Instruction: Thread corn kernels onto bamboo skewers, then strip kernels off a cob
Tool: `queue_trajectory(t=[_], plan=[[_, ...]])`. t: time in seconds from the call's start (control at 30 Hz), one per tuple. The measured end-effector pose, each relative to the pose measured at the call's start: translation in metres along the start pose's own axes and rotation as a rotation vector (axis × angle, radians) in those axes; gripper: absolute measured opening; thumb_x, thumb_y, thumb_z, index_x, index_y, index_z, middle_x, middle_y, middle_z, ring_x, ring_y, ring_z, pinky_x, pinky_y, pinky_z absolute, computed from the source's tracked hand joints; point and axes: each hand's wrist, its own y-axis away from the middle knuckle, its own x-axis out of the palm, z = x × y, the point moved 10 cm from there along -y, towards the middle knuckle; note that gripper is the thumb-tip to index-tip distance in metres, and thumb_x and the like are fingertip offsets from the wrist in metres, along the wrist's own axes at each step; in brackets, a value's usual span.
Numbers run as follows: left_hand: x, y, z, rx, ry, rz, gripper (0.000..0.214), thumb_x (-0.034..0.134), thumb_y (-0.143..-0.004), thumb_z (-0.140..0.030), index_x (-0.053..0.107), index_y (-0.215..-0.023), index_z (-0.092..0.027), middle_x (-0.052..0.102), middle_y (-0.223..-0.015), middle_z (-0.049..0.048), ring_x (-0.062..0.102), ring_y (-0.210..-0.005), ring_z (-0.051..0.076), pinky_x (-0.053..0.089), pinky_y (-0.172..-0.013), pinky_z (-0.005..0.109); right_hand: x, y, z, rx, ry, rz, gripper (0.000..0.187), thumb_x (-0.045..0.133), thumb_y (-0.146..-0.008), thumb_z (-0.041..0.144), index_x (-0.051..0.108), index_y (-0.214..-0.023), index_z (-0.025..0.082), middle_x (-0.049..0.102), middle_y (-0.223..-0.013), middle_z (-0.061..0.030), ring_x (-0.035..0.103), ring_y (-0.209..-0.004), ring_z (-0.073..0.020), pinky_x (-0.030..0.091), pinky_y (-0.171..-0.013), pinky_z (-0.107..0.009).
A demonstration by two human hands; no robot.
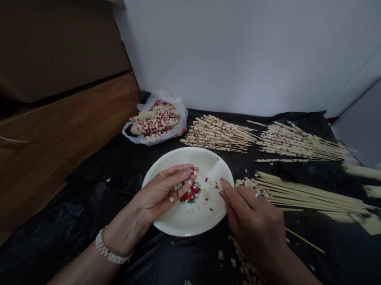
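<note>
Over a white bowl (181, 225) my left hand (163, 192) is closed, cupping several loose corn kernels (171, 199) and pinching one at its fingertips. Between thumb and fingers of my right hand (254, 217) is a thin bamboo skewer, with a few cream and dark red kernels (211, 182) threaded on the part that shows. Its tip points left, toward the left fingertips; whether they touch is too small to tell. A thin stick (304, 240) shows beyond the right hand, perhaps the skewer's other end. Inside the bowl lie scattered kernels and a red flower print.
A plastic bag (174, 134) of speckled corn cobs (156, 125) stands at the back left. Two piles of kernel-threaded skewers (218, 133) lie behind the bowl, bare skewers (307, 193) to the right. Loose kernels (251, 276) dot the black plastic sheet (97, 214).
</note>
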Motion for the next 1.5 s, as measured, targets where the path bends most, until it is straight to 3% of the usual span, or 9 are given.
queue_trajectory(t=[0.27, 0.7, 0.83, 0.97, 1.03, 1.1, 1.23, 1.5], plan=[[0.004, 0.002, -0.007, 0.073, -0.068, -0.027, 0.010, 0.073, -0.073, -0.004, 0.074, -0.080, -0.011, 0.073, -0.080, 0.0055, 0.068, -0.073, 0.010, 0.057, -0.070, 0.016, 0.000, 0.000, 0.000, 0.007, -0.004, 0.008, 0.031, 0.056, -0.089, 0.009, 0.064, -0.119, 0.013, 0.068, -0.078, -0.0039, 0.062, -0.068, -0.0154, 0.040, -0.056, -0.028], [0.012, 0.004, -0.002, 0.037, -0.157, 0.035, 0.006, 0.069, -0.078, -0.010, 0.075, -0.081, -0.012, 0.073, -0.080, 0.0059, 0.067, -0.072, 0.010, 0.054, -0.069, 0.015, -0.002, 0.001, 0.004, -0.008, -0.023, -0.014, 0.031, 0.057, -0.087, 0.006, 0.065, -0.117, 0.010, 0.069, -0.079, -0.0046, 0.063, -0.068, -0.0160, 0.039, -0.055, -0.029], [0.018, 0.006, 0.007, -0.024, -0.178, 0.088, 0.007, 0.069, -0.078, -0.009, 0.074, -0.083, -0.010, 0.074, -0.083, 0.0085, 0.068, -0.076, 0.012, 0.055, -0.076, 0.018, -0.001, 0.001, 0.006, -0.018, -0.013, 0.001, 0.033, 0.058, -0.086, 0.006, 0.065, -0.118, 0.011, 0.068, -0.077, -0.0033, 0.061, -0.065, -0.0146, 0.038, -0.055, -0.028], [0.017, 0.006, 0.005, -0.067, -0.037, 0.075, 0.018, 0.064, -0.085, -0.019, 0.071, -0.096, -0.008, 0.074, -0.097, 0.0143, 0.069, -0.094, 0.021, 0.055, -0.089, 0.030, -0.003, -0.002, -0.001, 0.012, 0.006, 0.000, 0.028, 0.056, -0.090, 0.011, 0.066, -0.117, 0.012, 0.069, -0.079, -0.0037, 0.060, -0.064, -0.0139, 0.039, -0.055, -0.028], [0.016, 0.005, 0.007, -0.119, 0.074, 0.069, 0.022, 0.054, -0.087, -0.012, 0.068, -0.102, -0.004, 0.072, -0.104, 0.0185, 0.068, -0.103, 0.025, 0.054, -0.093, 0.035, -0.004, -0.003, -0.004, 0.021, 0.003, -0.009, 0.028, 0.056, -0.090, 0.012, 0.066, -0.117, 0.012, 0.069, -0.081, -0.0045, 0.061, -0.066, -0.0140, 0.039, -0.056, -0.027], [0.018, 0.004, 0.010, -0.165, 0.128, 0.092, 0.036, 0.045, -0.080, 0.004, 0.065, -0.109, -0.001, 0.070, -0.109, 0.0198, 0.066, -0.106, 0.025, 0.052, -0.096, 0.037, -0.005, -0.003, -0.004, 0.014, 0.002, -0.017, 0.029, 0.058, -0.089, 0.011, 0.066, -0.117, 0.012, 0.069, -0.081, -0.0047, 0.062, -0.068, -0.0146, 0.039, -0.057, -0.027], [0.020, 0.004, 0.007, -0.128, 0.092, 0.120, 0.060, 0.042, -0.070, 0.017, 0.060, -0.122, -0.006, 0.068, -0.116, 0.0164, 0.066, -0.107, 0.022, 0.051, -0.099, 0.033, -0.003, -0.001, 0.000, -0.004, 0.006, -0.001, 0.031, 0.058, -0.087, 0.008, 0.065, -0.117, 0.013, 0.069, -0.080, -0.0035, 0.062, -0.068, -0.0156, 0.039, -0.057, -0.028], [0.014, 0.006, 0.006, -0.099, 0.018, 0.050, 0.046, 0.058, -0.076, 0.008, 0.064, -0.118, -0.010, 0.069, -0.116, 0.0159, 0.069, -0.100, 0.021, 0.057, -0.084, 0.022, -0.004, -0.001, 0.000, -0.010, -0.007, -0.014, 0.032, 0.059, -0.086, 0.006, 0.064, -0.117, 0.013, 0.070, -0.082, -0.0043, 0.064, -0.072, -0.0162, 0.040, -0.059, -0.028]])
